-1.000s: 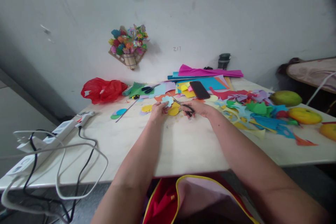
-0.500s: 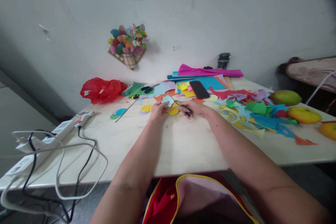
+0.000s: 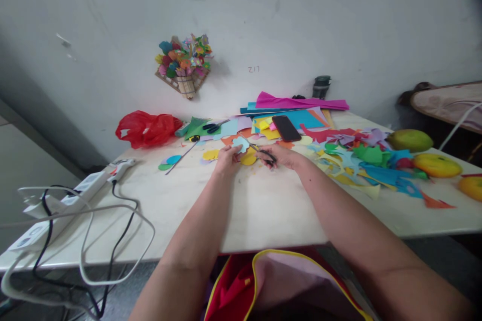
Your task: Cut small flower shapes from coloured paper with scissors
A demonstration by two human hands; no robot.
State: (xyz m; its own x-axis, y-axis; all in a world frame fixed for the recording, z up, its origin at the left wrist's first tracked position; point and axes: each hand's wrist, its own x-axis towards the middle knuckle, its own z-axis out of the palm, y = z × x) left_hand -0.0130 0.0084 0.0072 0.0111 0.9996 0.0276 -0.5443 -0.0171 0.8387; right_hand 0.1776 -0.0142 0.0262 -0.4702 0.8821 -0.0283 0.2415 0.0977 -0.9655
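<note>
Between the thumb and fingers of my left hand [image 3: 228, 157] is a light blue paper flower [image 3: 240, 145] with a scalloped edge. My right hand [image 3: 281, 155] is closed round the black handles of a pair of scissors [image 3: 268, 157]. The scissor blades point up and left, at the flower's right edge; whether they touch the paper I cannot tell. Just below the blades lies a yellow paper piece [image 3: 249, 156]. Left of my left hand is another yellow paper cutout [image 3: 210, 154]. Small scraps dot the table below the hands.
A phone [image 3: 286, 128] lies on coloured sheets behind my right hand. Heaped paper scraps [image 3: 376, 155] and mangoes [image 3: 437, 164] are at the right. A second pair of scissors [image 3: 213, 127] and a red plastic bag [image 3: 147, 129] sit back left. A power strip [image 3: 81, 190] with loose cables occupies the left.
Very little differs. Both hands stay in place with the flower and scissors, apart from a tiny shift at the flower's edge.
</note>
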